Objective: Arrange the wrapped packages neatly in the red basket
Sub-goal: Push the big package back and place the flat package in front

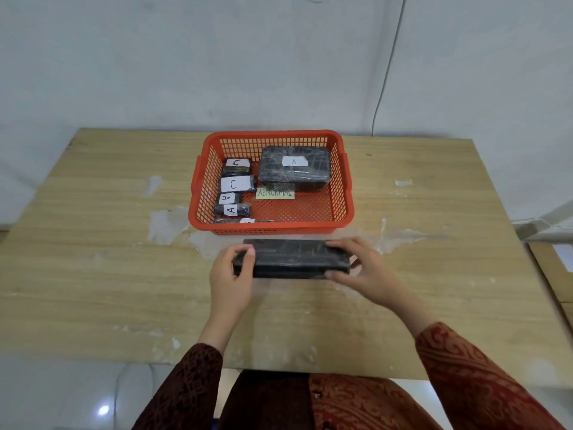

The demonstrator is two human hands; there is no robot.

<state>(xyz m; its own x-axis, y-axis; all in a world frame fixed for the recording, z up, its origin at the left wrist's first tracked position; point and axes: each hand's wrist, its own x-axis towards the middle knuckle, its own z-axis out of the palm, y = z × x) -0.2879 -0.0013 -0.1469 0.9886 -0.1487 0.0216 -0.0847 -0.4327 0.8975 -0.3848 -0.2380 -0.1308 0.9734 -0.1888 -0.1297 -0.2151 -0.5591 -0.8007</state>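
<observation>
A long black wrapped package is just in front of the red basket, over the wooden table. My left hand grips its left end and my right hand grips its right end. Inside the basket a large black package with a white label lies at the back right. Several small black packages with white labels, two marked C and two marked A, line the left side. Another package lies along the basket's near wall, mostly hidden. A yellow note reads ABNORMAL.
The wooden table has white scuffed patches around the basket. A thin cable hangs down the grey wall behind. A white frame and boards stand past the table's right edge.
</observation>
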